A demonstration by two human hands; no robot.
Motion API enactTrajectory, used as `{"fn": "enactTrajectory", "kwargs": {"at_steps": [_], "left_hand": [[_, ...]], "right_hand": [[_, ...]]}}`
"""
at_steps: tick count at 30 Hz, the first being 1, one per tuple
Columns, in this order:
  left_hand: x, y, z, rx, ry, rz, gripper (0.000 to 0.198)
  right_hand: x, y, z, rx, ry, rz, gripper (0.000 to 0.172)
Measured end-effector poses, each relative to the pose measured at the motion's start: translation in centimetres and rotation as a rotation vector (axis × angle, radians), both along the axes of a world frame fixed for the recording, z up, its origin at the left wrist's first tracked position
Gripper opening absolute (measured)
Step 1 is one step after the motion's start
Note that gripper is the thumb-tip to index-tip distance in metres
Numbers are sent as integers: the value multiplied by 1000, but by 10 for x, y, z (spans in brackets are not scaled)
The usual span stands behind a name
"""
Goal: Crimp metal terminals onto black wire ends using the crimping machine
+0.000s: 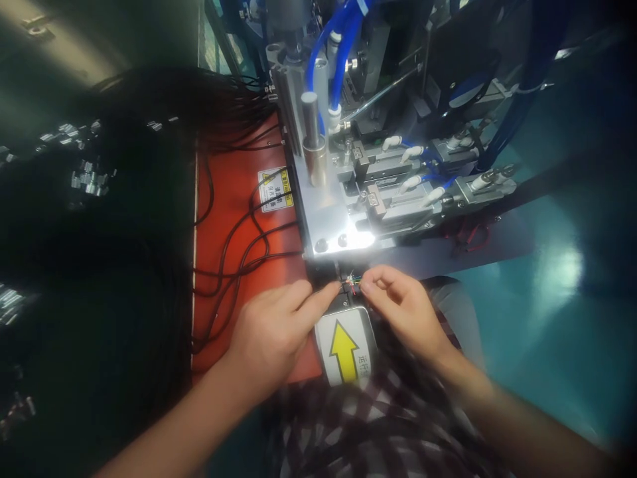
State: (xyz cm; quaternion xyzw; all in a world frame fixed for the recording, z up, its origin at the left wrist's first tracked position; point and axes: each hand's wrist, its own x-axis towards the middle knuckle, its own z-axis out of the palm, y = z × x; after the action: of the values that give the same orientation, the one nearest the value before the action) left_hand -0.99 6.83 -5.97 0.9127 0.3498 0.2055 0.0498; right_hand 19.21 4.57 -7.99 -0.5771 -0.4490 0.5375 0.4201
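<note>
Several thin coloured wires (353,281) fan out between my two hands, just in front of the machine's metal block (326,226). My right hand (405,309) pinches the wire ends between thumb and forefinger. From the other side, my left hand (273,325) reaches in with its forefinger at a small connector-like end of the wires; its other fingers are curled in. Its thumb tip and exact hold are hidden. Beneath the hands lies a dark track, with a white plate bearing a yellow arrow (344,348) nearer my body.
Black cables (239,265) cross the orange-red table (223,192) at left, with a heap of dark cables (99,252) beyond its edge. Blue air hoses (343,53) and pneumatic slides (398,199) fill the machine. A warning label (275,190) is on the table.
</note>
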Motion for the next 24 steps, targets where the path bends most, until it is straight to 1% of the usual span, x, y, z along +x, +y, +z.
{"fn": "enactTrajectory", "kwargs": {"at_steps": [4,8,10,14,18,24], "left_hand": [[0,0,0,-9,-27,-8,32],[0,-1,-1,-14,-35,-9,32],[0,-1,-1,-14,-37,-10,32],[0,0,0,-11,-38,-7,32],[0,0,-1,-3,-19,0,32],[-1,0,0,12,-16,-4,31]], "right_hand": [[-5,-2,1,36,-66,-56,18],[-7,-1,2,122,-141,-61,13],[-6,0,1,138,-149,-54,12],[-2,2,-1,142,-162,-28,12],[2,3,-1,162,-192,-53,12],[2,2,0,112,-165,-40,13]]}}
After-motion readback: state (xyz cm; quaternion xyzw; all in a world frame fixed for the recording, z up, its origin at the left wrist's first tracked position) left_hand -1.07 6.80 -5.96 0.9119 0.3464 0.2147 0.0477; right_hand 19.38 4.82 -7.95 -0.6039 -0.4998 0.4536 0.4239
